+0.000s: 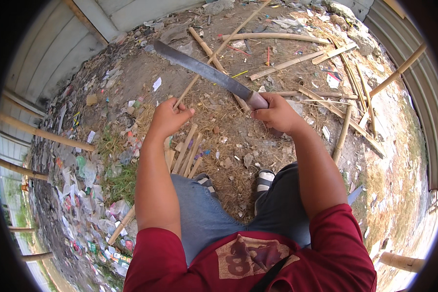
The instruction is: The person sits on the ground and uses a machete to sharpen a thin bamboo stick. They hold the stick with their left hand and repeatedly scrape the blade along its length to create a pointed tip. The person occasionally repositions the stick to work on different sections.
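Head view: left hand (169, 117) closed around bamboo stick (214, 56), right hand (277, 114) gripping raised machete (204, 70).

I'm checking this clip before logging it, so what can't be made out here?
Head view:
- Machete handle: hidden inside the right hand grip.
- Thin bamboo stick: lower end hidden by the left hand.
- Sandalled feet: partly covered by the legs.
- Litter at left: too small to identify.

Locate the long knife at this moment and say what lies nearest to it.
In the head view, the long knife is held in the right hand, its blade slanting up-left across the thin bamboo stick gripped by the left hand.
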The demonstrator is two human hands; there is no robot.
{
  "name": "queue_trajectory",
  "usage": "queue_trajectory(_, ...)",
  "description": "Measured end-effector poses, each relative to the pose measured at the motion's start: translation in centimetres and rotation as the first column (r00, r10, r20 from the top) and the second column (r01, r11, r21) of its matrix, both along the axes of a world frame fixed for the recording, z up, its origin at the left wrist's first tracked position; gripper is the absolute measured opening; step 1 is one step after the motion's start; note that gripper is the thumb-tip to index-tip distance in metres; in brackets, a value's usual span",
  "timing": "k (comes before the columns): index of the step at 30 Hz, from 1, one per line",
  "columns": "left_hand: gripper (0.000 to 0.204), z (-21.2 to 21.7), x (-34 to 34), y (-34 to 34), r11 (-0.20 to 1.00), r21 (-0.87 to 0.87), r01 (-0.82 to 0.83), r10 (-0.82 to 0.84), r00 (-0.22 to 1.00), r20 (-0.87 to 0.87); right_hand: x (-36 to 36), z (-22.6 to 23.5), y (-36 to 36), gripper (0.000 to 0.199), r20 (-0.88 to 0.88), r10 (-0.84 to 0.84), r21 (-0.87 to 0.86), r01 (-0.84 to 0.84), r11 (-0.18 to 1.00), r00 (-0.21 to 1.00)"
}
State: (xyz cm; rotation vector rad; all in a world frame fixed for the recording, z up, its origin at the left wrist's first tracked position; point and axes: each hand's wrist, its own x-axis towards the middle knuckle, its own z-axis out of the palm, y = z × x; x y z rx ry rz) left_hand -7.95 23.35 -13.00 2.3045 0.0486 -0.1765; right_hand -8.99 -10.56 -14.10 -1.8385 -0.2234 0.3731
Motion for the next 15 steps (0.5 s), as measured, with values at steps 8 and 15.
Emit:
queue_trajectory(8, 0.038, 0.3, -0.1, -0.5, 0.981, 0.181, -0.069, 0.047, 0.991, 0.124, 0.2, 1.2, -1.2, 0.039, -0.006, -0.245, -0.013, 0.244, 0.97, 0.97)
queue_trajectory(15, 0.037, 0.8, -0.5, -0.2, 0.983, 0.131, -0.126, 0.104, 0.981, 0.165, -1.6, 2.7, 0.3, 0.027, 0.485, -0.04, -0.389, 0.256, 0.885, 0.873)
